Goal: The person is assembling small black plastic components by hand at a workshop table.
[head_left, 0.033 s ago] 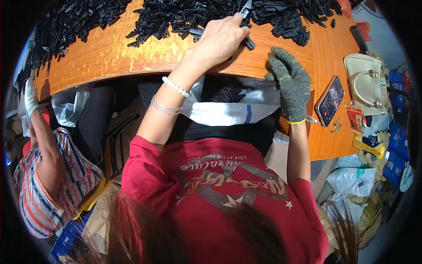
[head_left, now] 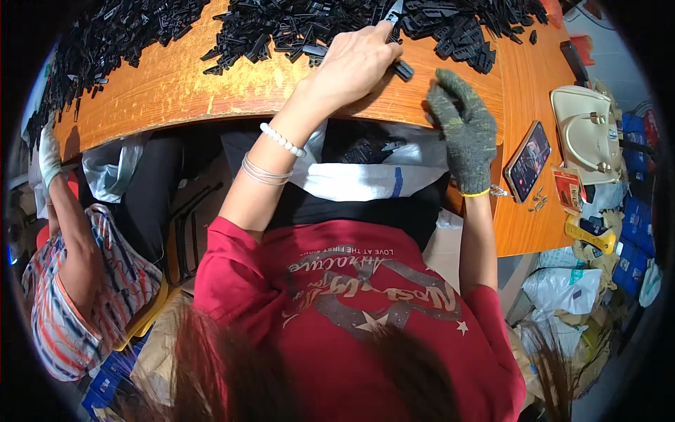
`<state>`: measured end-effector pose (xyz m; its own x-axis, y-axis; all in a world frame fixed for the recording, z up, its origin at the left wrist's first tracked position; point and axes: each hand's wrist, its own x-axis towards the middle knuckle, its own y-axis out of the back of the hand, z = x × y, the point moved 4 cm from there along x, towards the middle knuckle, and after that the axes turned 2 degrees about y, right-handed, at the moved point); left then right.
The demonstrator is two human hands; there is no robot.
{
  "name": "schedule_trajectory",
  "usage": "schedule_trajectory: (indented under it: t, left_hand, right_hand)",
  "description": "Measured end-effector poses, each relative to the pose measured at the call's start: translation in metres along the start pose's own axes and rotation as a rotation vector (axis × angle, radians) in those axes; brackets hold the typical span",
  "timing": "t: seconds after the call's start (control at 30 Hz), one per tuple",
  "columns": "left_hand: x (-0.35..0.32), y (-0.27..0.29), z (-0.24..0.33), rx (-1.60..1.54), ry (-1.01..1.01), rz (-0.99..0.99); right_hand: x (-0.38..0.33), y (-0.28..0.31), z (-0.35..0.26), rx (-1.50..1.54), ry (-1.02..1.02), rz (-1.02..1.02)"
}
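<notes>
My bare left hand [head_left: 356,65] reaches over the front of the table, its fingers closed on a knife [head_left: 395,13]. The pale pointed blade shows beyond the fingers, and a black blocky end sticks out below them; most of the grip is hidden. Just past this hand lies a heap of small black plastic parts [head_left: 281,28]. To its right, at the table edge, my right hand [head_left: 464,133] wears a grey knitted glove with a yellow cuff. Its fingers are slightly bent and apart, with nothing visible between them.
On the right stand a phone [head_left: 527,160], a cream handbag [head_left: 583,133] and a red packet [head_left: 568,188]. A white sack [head_left: 351,181] with black parts inside lies at my lap. At left, a co-worker's gloved hand [head_left: 50,156] touches another heap of black parts [head_left: 119,49].
My left hand and the black end below it have shifted slightly right. The fingers of my gloved right hand have risen and spread a little.
</notes>
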<state>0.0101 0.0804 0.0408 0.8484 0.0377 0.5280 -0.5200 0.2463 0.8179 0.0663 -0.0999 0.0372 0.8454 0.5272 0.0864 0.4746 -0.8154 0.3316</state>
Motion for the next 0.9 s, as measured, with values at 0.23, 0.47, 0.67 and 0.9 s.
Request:
schedule_trajectory:
  t: [0.23,0.47,0.67,0.9]
  left_hand:
    - [-0.001,0.01,0.017,-0.436,0.127,0.072]
    - [-0.05,0.019,0.021,-0.108,0.539,0.085]
    - [-0.043,-0.002,0.027,-0.374,0.353,-0.003]
    - [-0.044,-0.01,0.021,-0.545,0.257,0.018]
  right_hand:
    - [0.012,-0.01,-0.031,-0.677,0.742,-0.136]
    - [0.016,0.008,-0.015,-0.615,0.335,-0.241]
    - [0.012,0.012,-0.015,-0.389,0.101,-0.25]
    - [0.015,0.009,-0.024,-0.441,0.136,-0.416]
